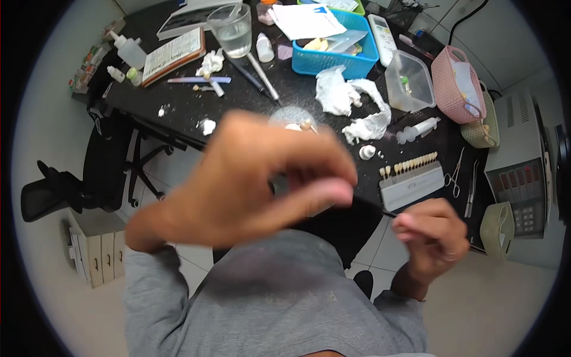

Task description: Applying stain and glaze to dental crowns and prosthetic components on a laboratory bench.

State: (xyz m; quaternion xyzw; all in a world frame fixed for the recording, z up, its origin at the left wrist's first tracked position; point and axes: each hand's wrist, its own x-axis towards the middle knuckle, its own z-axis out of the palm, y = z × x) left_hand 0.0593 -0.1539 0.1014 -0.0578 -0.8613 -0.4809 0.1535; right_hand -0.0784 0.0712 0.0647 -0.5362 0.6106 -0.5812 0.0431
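The left hand (pixel 250 178) is raised in front of the table's (pixel 181 110) front edge, blurred, its fingers curled and the thumb close to the fingertips; whether they pinch anything, I cannot tell. Behind it, near the middle of that edge, a round clear dish (pixel 288 114) shows in part. The right hand (pixel 437 238) has thumb and fingertips pressed together, pinching a thin dark stick (pixel 389 213) whose end points left, close to the front edge right of the middle. Just beyond lies a tooth shade guide (pixel 412 183), its row of tabs toward the far edge. Toward the front right corner lie scissor-handled forceps (pixel 456 174) and, beside them, tweezers (pixel 471 190). A small white bottle (pixel 367 153) and a syringe (pixel 418 131) lie farther in from the front edge, near crumpled tissue (pixel 334 90). A blue basket (pixel 334 65) and a cup of clear liquid (pixel 233 40) stand toward the far edge
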